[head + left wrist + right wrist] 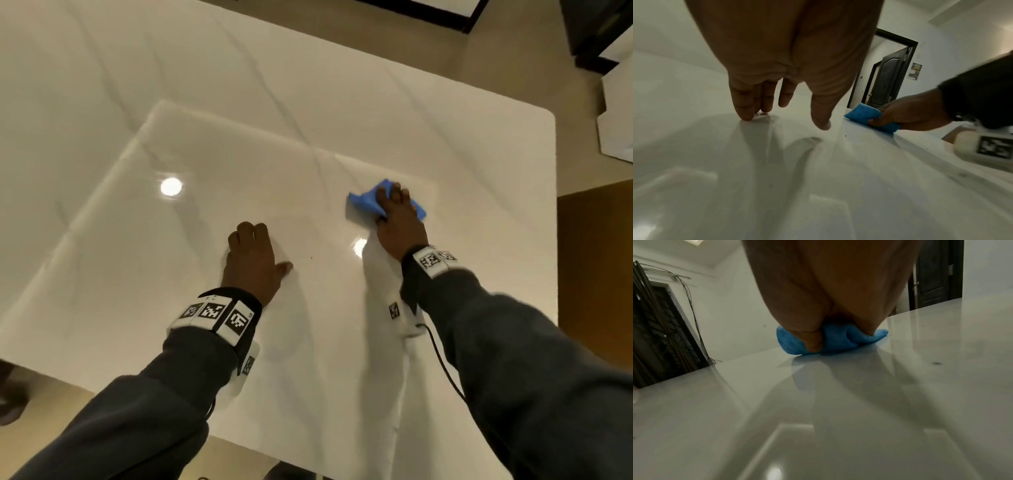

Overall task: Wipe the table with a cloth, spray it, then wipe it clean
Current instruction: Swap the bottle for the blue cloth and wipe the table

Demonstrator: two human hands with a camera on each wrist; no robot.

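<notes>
One cloth point(368, 202) gripped by right hand point(399, 222); left hand point(251, 260) flat on one table point(462, 164).

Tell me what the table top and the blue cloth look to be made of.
Table top: hard, polished, white with faint grey veins, mirroring ceiling lights and hands; probably marble-look stone or glossy laminate, cannot tell which. Cloth: soft, fuzzy blue fabric, likely microfibre, bunching in folds under the right hand.

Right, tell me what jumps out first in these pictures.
The bright blue bunched cloth, gripped under the right hand right of centre on the glossy white table, stands out most. The left hand rests its fingertips on the table beside it, holding nothing. Ceiling lights glare off the surface.
</notes>
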